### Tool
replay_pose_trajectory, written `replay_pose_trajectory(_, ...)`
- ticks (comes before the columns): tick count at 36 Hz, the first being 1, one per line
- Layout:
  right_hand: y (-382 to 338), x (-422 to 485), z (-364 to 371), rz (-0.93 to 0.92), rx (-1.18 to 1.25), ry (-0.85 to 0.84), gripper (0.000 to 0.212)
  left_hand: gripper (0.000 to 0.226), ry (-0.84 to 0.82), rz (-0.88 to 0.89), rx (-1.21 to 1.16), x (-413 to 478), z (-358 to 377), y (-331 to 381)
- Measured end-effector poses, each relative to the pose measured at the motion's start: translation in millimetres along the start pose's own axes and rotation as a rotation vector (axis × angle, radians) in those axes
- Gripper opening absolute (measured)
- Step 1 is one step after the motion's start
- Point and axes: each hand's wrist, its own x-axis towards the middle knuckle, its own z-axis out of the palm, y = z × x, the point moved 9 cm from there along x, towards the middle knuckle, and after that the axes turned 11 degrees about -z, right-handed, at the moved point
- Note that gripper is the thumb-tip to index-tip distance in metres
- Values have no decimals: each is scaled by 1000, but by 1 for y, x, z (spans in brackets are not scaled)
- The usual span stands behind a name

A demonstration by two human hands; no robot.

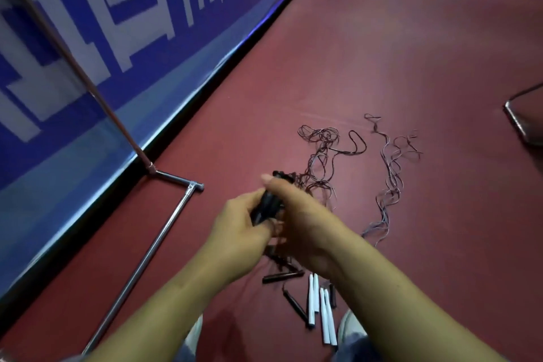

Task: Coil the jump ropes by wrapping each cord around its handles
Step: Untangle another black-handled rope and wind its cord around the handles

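Note:
My left hand [238, 232] grips a pair of black jump-rope handles [266, 207] held together above the floor. My right hand [296, 214] curls over the top of the same handles, fingers pinching the thin cord there. From the handles a tangled dark cord [320, 156] trails away across the red floor. A second, greyish cord [390, 182] lies loose to the right. Below my hands lie black handles [282, 276] and several white handles [321, 308]. Which cord joins which handles I cannot tell.
A chrome stand base [164, 229] with a slanting pole [88, 79] lies on the left beside a blue banner wall [132, 23]. A dark metal-edged object [526, 120] sits at the right edge. My shoes [351, 329] show at the bottom.

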Motion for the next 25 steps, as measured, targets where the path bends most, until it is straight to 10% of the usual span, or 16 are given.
replay_pose_trajectory(9,-44,11,-31,-218,-146,184,5,20,-151,251,180,-5,15,39)
replay_pose_trajectory(13,-66,5,-36,-233,-250,78,8,17,95,213,180,15,-21,36)
replay_pose_trajectory(19,-46,-15,-7,-174,-263,-220,25,90,-270,147,126,41,14,26)
replay_pose_trajectory(25,-56,-26,-28,-142,-183,-217,19,14,-371,157,62,45,21,28)
